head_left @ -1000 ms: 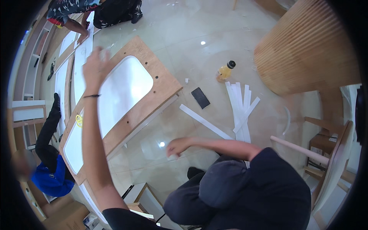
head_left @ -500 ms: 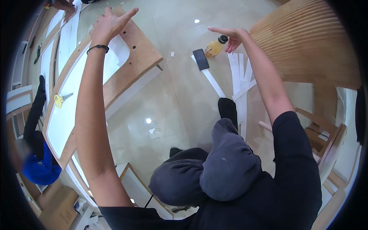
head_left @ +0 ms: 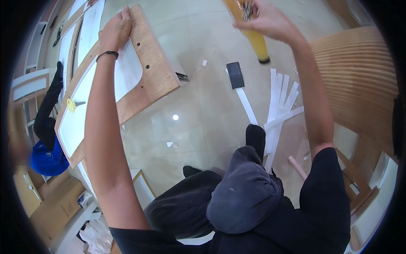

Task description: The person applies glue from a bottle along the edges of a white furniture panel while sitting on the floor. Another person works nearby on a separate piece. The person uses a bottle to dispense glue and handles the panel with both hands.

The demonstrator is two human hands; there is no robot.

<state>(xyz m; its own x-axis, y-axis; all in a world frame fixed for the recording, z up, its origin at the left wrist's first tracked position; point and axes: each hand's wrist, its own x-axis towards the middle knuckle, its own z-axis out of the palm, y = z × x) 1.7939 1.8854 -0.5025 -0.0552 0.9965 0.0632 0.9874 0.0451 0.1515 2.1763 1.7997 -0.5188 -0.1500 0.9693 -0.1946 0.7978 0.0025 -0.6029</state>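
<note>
My right hand point(head_left: 272, 21) is wrapped round a yellow bottle point(head_left: 256, 40), lifted above the floor with its dark end pointing down toward me. Small metallic-looking bits show near its upper part, too unclear to name. At the far left, my left hand point(head_left: 116, 31) is closed over the far end of a wooden-framed panel point(head_left: 158, 78) with a white inset, its fingers pressed together at the edge. Yellow-handled scissors point(head_left: 72, 105) lie on the panel, left of my forearm. A black rectangular block point(head_left: 235, 75) rests on a white strip on the floor.
Several white strips point(head_left: 277, 114) fan out by my foot. A ribbed wooden piece point(head_left: 351, 67) stands at the right, a pink rod point(head_left: 297, 168) below it. Another person in blue point(head_left: 48, 156) sits at the left, near a cardboard box point(head_left: 57, 207).
My right hand has taken the yellow bottle off the floor and raised it. My left hand, spread before, has come down and closed at the panel's edge.
</note>
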